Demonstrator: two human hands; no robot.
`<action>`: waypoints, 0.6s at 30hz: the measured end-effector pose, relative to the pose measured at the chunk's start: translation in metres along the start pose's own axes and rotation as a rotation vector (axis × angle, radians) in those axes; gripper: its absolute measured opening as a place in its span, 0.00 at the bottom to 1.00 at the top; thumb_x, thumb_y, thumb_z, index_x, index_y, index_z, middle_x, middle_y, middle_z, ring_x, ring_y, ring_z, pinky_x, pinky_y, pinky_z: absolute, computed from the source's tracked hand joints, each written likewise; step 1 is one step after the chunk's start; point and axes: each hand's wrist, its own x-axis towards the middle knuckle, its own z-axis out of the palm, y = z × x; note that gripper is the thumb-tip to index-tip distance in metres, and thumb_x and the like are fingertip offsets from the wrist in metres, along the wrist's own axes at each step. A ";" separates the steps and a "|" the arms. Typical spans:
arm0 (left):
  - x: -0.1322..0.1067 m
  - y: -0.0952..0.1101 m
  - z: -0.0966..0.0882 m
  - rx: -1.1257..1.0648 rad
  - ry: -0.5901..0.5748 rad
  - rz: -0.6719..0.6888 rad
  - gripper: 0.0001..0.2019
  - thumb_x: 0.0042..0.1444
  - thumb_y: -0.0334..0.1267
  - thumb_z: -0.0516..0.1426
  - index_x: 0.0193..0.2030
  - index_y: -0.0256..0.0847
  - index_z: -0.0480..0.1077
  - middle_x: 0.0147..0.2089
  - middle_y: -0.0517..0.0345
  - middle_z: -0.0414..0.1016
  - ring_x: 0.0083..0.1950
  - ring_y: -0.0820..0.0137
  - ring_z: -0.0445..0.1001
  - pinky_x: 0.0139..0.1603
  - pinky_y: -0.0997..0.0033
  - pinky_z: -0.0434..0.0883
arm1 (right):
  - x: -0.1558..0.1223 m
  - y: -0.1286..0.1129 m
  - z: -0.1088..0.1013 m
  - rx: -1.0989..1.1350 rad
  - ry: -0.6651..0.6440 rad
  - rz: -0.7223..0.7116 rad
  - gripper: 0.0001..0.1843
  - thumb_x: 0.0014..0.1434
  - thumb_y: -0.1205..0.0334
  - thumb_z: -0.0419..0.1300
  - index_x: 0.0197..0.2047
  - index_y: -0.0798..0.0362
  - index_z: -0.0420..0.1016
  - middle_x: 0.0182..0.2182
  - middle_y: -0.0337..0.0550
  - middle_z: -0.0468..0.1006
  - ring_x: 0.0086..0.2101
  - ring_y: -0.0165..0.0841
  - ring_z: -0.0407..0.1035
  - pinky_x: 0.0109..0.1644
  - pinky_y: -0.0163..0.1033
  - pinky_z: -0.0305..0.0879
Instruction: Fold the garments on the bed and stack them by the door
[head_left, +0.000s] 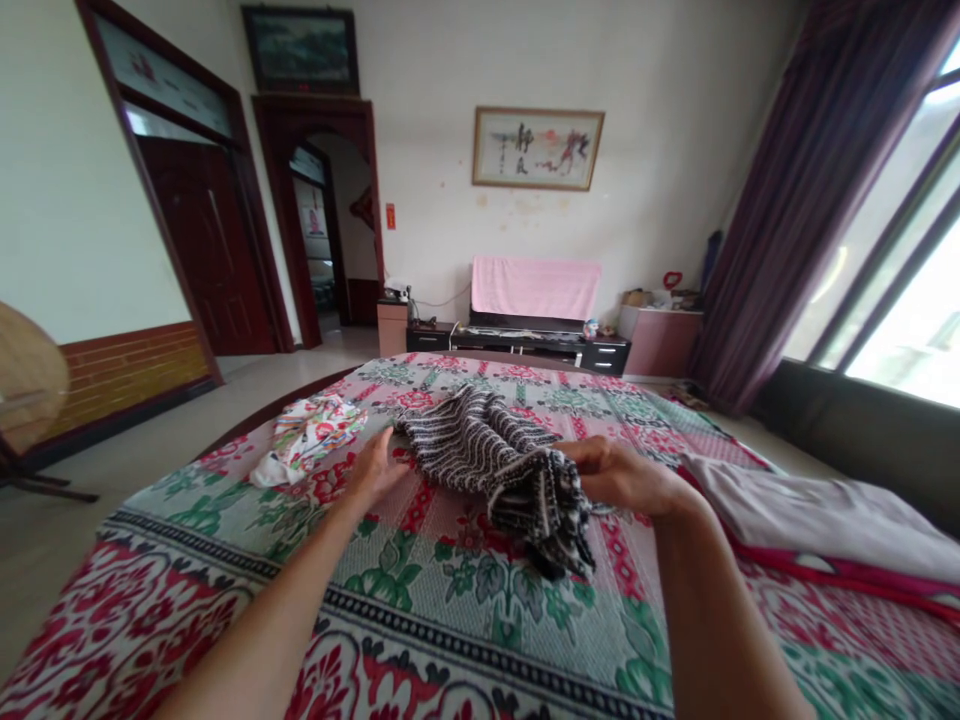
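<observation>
A black-and-white striped knitted garment lies bunched on the flowered bedspread. My right hand is closed on the garment's near right edge, pinching the fabric and lifting it a little. My left hand rests on the bedspread at the garment's left edge, fingers stretched toward it and touching the fabric. A small crumpled white cloth with a red and green print lies left of my left hand.
A folded pale pink-grey blanket lies on the bed's right side. Beyond the bed stand a low dark TV cabinet with a pink-covered screen, a pink chest, purple curtains by the window and dark wooden doors at left.
</observation>
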 end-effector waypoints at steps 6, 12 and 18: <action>0.000 -0.001 0.009 0.067 0.009 0.133 0.33 0.48 0.36 0.59 0.64 0.39 0.59 0.62 0.44 0.63 0.63 0.55 0.63 0.62 0.56 0.62 | -0.010 -0.012 -0.002 0.114 -0.024 -0.083 0.19 0.52 0.45 0.62 0.30 0.55 0.78 0.32 0.44 0.75 0.35 0.32 0.68 0.40 0.35 0.68; 0.000 0.005 0.015 0.156 -0.126 0.235 0.12 0.54 0.31 0.51 0.38 0.42 0.75 0.46 0.51 0.76 0.53 0.63 0.70 0.60 0.62 0.63 | -0.005 0.005 -0.003 0.090 0.051 0.025 0.14 0.51 0.51 0.63 0.31 0.53 0.78 0.29 0.40 0.76 0.32 0.30 0.67 0.38 0.35 0.68; 0.009 0.019 -0.020 -0.106 0.059 -0.104 0.15 0.54 0.38 0.49 0.41 0.40 0.74 0.40 0.53 0.78 0.43 0.65 0.74 0.48 0.68 0.68 | 0.000 0.044 -0.013 -0.262 0.296 0.276 0.08 0.49 0.66 0.54 0.27 0.56 0.75 0.23 0.36 0.73 0.26 0.27 0.63 0.29 0.31 0.61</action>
